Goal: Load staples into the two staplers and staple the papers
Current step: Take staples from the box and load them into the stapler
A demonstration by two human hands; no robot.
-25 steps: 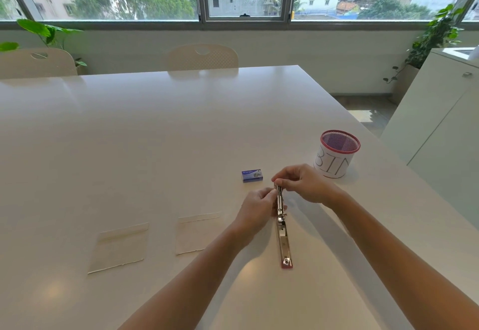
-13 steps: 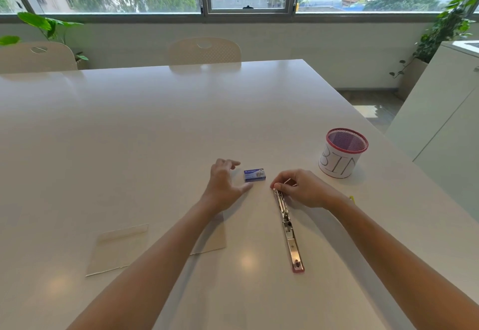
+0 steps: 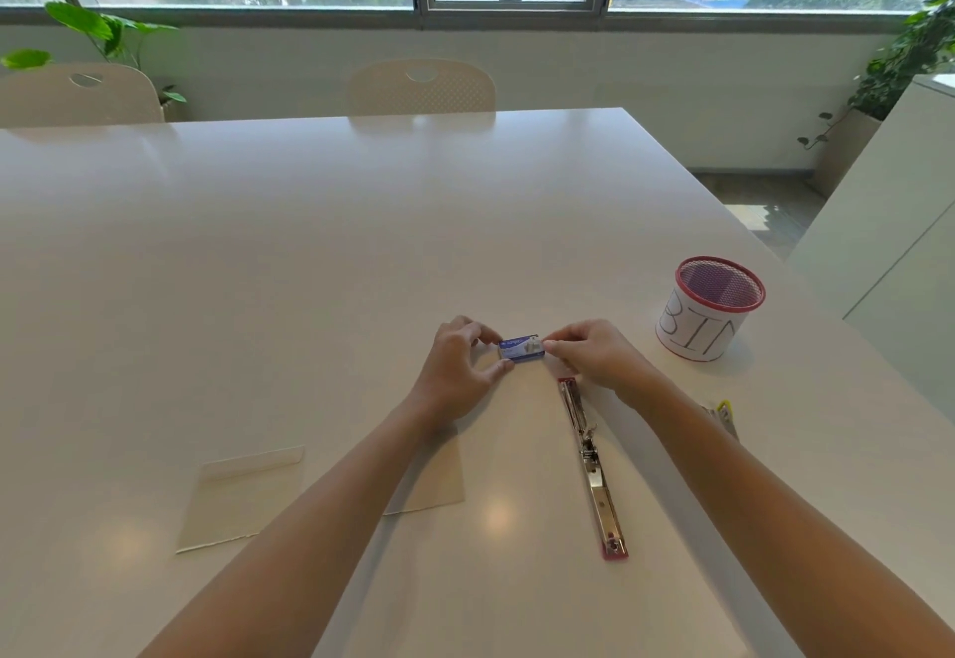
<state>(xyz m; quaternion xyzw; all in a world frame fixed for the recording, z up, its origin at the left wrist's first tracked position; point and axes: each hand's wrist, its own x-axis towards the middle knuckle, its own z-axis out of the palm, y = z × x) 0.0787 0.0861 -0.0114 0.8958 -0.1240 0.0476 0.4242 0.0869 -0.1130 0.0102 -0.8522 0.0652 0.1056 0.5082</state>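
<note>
A small blue staple box lies on the white table. My left hand pinches its left end between thumb and fingers. My right hand pinches its right end. A red stapler lies unfolded flat, its metal magazine exposed, just below my right hand and free of it. A second, yellow stapler shows partly behind my right forearm. Two cream paper stacks sit near me: one at the left, the other partly under my left forearm.
A red-rimmed mesh cup labelled BIN stands to the right of my hands near the table's right edge. Two chairs stand at the far side. A white cabinet is at the right.
My left hand left the stapler, reached the staple box and now pinches it. My right hand let go of the stapler's end and moved up to the box's right end.
</note>
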